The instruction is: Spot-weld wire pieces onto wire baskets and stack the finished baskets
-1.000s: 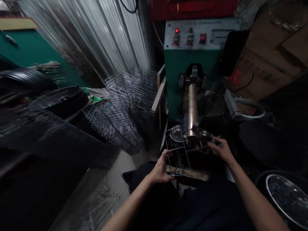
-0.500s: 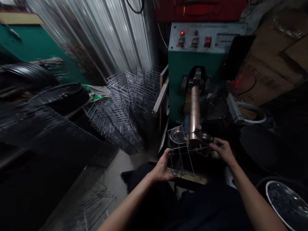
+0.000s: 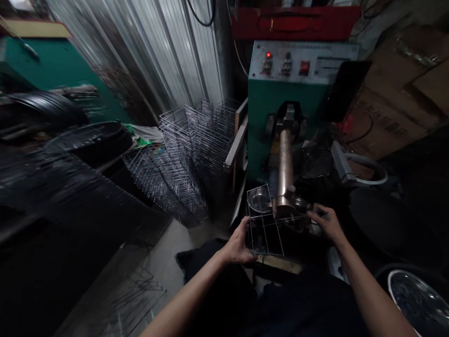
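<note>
A small wire rack (image 3: 265,231) of thin metal rods is held in front of the copper-coloured arm (image 3: 286,164) of a green machine. Wrapped round the rack's left edge, my left hand (image 3: 239,243) has its thumb up and its fingers below. My right hand (image 3: 327,223) pinches the end of a thin rod that runs across toward the rack, beneath the arm's blunt tip. Whether that rod is part of the rack I cannot tell. Behind the rack shows a shiny round metal dish (image 3: 259,200).
The green machine (image 3: 263,112) carries a red light and switches. Stacks of wire racks (image 3: 185,140) stand to the left. Loose rods (image 3: 140,295) lie on the floor at lower left. Cardboard boxes (image 3: 396,107) are at right, and a glossy round thing (image 3: 417,299) at lower right.
The view has tilted up a little, so the scene sits slightly lower. Both hands keep their grip, and the rack stays in nearly the same place by the arm's tip.
</note>
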Tool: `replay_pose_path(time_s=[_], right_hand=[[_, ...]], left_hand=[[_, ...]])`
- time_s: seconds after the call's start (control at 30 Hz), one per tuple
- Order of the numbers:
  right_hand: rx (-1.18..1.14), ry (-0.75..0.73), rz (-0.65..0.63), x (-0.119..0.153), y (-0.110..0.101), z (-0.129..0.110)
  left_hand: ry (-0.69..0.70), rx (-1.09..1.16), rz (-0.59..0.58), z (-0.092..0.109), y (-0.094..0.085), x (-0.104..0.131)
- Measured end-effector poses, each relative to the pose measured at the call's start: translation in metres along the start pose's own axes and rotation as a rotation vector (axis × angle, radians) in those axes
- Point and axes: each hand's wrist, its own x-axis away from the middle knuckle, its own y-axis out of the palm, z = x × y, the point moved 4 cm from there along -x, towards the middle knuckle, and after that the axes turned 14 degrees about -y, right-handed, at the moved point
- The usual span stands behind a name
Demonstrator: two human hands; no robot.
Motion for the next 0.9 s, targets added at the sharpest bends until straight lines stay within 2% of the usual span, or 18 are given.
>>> replay_pose_path(time_s=[0.33, 0.5, 0.7, 0.9], right_hand=[[0.008, 0.006, 0.003, 0.0, 0.0, -0.005], [0.02, 0.003, 0.009, -0.001, -0.002, -0.004], [0.015, -0.015, 0.009, 0.001, -0.006, -0.004], [0.025, 0.063, 0.069, 0.006, -0.009, 0.003]], left_hand=[[-0.005, -0.042, -0.009, -0.015, 0.001, -0.002], [-0.003, -0.04, -0.016, -0.01, -0.002, -0.003], [-0.033, -0.076, -0.007, 0.008, -0.007, -0.004], [-0.015, -0.042, -0.028, 0.013, -0.008, -0.009]])
